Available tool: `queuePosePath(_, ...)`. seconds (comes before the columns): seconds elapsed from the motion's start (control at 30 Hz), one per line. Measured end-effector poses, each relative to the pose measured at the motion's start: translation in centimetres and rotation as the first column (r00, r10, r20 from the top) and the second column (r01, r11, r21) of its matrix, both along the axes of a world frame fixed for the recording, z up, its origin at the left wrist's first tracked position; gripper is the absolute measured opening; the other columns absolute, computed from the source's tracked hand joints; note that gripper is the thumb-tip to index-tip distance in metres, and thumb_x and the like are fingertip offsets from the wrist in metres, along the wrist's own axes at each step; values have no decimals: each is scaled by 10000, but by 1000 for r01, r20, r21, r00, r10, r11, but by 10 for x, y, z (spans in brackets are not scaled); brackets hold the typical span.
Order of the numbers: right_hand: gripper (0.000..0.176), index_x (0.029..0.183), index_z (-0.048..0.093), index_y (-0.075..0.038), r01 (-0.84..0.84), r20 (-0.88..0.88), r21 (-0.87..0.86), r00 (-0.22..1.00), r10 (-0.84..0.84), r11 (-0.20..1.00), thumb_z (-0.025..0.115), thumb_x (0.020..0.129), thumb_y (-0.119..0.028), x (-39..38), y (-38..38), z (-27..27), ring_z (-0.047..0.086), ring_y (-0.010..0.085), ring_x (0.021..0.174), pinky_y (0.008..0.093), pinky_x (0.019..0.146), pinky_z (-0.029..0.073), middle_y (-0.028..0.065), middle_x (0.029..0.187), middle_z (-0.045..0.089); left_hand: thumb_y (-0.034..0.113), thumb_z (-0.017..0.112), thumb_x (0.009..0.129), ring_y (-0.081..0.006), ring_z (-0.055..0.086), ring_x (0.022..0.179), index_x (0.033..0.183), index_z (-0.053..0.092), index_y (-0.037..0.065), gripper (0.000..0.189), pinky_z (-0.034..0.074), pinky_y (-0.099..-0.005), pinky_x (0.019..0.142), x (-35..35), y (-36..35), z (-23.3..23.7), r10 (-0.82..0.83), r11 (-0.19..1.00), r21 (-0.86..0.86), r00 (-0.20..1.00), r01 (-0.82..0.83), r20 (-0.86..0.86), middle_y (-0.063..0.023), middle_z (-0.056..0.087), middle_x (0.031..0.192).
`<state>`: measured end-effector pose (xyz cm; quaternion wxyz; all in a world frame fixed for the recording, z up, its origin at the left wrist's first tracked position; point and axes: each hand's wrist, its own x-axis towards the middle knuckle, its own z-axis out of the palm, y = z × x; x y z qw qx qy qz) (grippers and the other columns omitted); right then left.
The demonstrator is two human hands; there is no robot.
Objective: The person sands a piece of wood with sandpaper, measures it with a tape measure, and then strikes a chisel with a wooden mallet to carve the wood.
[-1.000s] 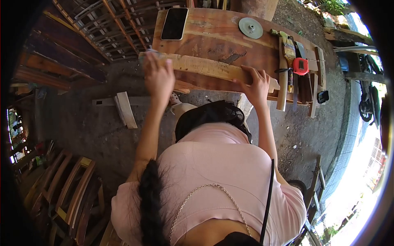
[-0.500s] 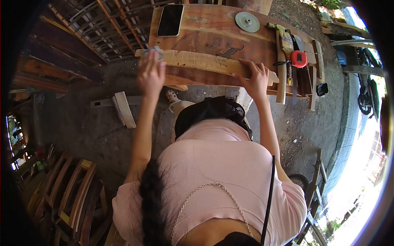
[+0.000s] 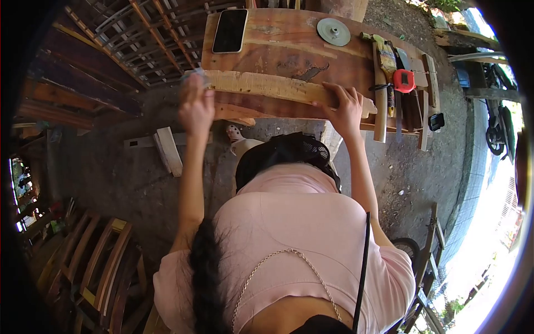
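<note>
A long, pale, slightly curved wooden strip (image 3: 261, 86) lies along the near edge of the wooden bench. My left hand (image 3: 196, 108) is at the strip's left end, closed over a small grey-blue sheet that looks like folded sandpaper (image 3: 196, 73). This sheet is blurred and partly covered by the fingers. Near the other end, my right hand (image 3: 347, 110) grips the strip, fingers over the top and thumb on the near side.
On the bench (image 3: 289, 55) are a phone (image 3: 230, 31), a grey disc (image 3: 334, 32), a paintbrush (image 3: 386, 58), a red tape measure (image 3: 404, 81) and a hammer (image 3: 380, 106). Wood offcuts (image 3: 168, 150) lie on the floor to the left. Curved wooden pieces (image 3: 105, 261) are stacked at lower left.
My left hand has slid a little left and down with the sandpaper, to the strip's end. My right hand stays in place on the strip.
</note>
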<state>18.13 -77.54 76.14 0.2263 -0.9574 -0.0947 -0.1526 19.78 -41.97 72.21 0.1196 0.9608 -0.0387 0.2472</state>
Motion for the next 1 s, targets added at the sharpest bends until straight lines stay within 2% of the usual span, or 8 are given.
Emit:
queuePosePath(0.13, 464, 1056, 669, -142, 20, 2, -6, 1000, -20, 1000, 756, 709, -438, 0, 1, -1, 578, 217, 942, 379, 918, 370, 18, 970, 680, 440, 412, 967, -350, 516, 1225, 1313, 532, 59, 529, 452, -436, 992, 1, -9, -18, 95, 991, -104, 985, -80, 143, -134, 532, 1345)
queuePosePath(0.3, 470, 1055, 669, -143, 24, -3, -11, 1000, -24, 1000, 758, 704, -442, 0, 1, -2, 578, 217, 933, 377, 916, 368, 12, 970, 679, 482, 502, 928, -332, 530, 1214, 1287, 555, 42, 570, 475, -423, 976, -12, -138, 7, -323, 934, -115, 938, 338, 128, -140, 558, 1312)
queuePosePath(0.4, 470, 1051, 670, -143, 13, 12, -18, 1000, -13, 1000, 761, 700, -443, 1, 0, -3, 578, 216, 937, 378, 913, 369, 11, 973, 680, 496, 517, 920, -309, 551, 1193, 1267, 574, 49, 568, 492, -419, 954, -4, -109, -7, -407, 908, -65, 908, 414, 98, -125, 579, 1289)
queuePosePath(0.53, 470, 1047, 671, -145, 21, 27, -2, 999, -20, 1000, 764, 697, -444, -1, 1, -3, 578, 213, 941, 378, 913, 369, 8, 979, 681, 502, 430, 958, -310, 623, 1086, 1282, 556, 37, 581, 596, -381, 694, 8, -8, -5, -1, 1000, 20, 998, 2, -63, -135, 571, 1295)
queuePosePath(0.57, 469, 1045, 672, -145, 27, 24, -2, 999, -27, 1000, 765, 696, -444, -1, 2, -3, 579, 213, 940, 377, 912, 369, 11, 980, 681, 498, 454, 948, -321, 619, 1089, 1260, 573, 20, 583, 587, -392, 747, 17, 9, -2, -63, 988, 150, 982, 36, 177, -139, 574, 1289)
queuePosePath(0.67, 469, 1043, 672, -147, 28, 36, -5, 999, -28, 1000, 766, 694, -445, -2, 1, -5, 582, 213, 938, 376, 911, 369, 14, 977, 681, 456, 509, 934, -310, 593, 1134, 1252, 589, 50, 522, 533, -418, 889, 5, -45, -1, -44, 993, -108, 998, 38, -47, -130, 579, 1283)
queuePosePath(0.8, 474, 1045, 673, -150, 33, 15, 1, 999, -33, 999, 769, 688, -447, -1, 2, -3, 583, 212, 938, 374, 906, 370, 15, 970, 681, 466, 520, 927, -315, 574, 1163, 1215, 612, 26, 534, 522, -407, 915, -11, -153, 3, -455, 875, -102, 877, 472, 156, -132, 613, 1234)
queuePosePath(1.0, 473, 1046, 673, -151, 25, 33, 7, 999, -25, 1000, 771, 685, -440, -1, 1, -1, 583, 213, 944, 376, 903, 373, 18, 974, 683, 380, 457, 970, -279, 634, 1071, 1205, 620, 43, 442, 567, -405, 822, 8, -62, -3, -188, 982, -31, 982, 188, 24, -106, 610, 1247)
